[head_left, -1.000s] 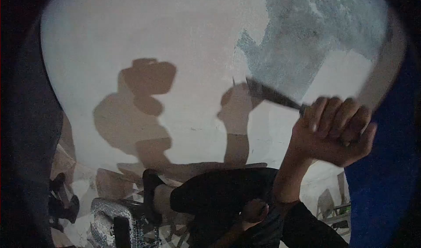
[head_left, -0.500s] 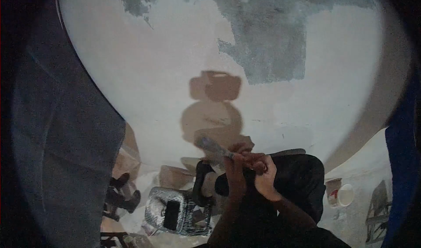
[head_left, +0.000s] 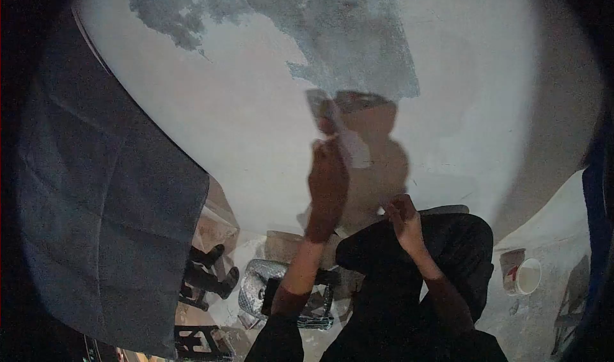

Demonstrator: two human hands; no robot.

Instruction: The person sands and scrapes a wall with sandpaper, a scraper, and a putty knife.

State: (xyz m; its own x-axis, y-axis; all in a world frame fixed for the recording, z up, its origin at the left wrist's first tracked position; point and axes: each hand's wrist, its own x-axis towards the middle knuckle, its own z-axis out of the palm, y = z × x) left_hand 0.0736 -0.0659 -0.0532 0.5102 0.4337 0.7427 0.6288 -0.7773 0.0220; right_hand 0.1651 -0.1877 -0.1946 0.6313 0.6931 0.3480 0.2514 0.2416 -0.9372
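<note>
A pale curved wall with a rough grey patch fills the upper view. My left hand is raised in front of it, fingers wrapped around a putty knife whose dull flat blade points up, just below the grey patch. The handle is mostly hidden in the fist. Lower and to the right, my right hand hovers above my dark-clothed knee with its fingers curled together. A tiny pale spot shows at those fingertips; I cannot tell what it is.
A dark grey cloth hangs on the left, a blue one at the far right. Below stand a silver quilted item, a white bucket and a black stool. Someone's dark shoes show at lower left. My shadow falls on the wall.
My left hand has risen to the wall with the putty knife, whose blade was low near my knees. My right hand has come apart from the left. The view has shifted.
</note>
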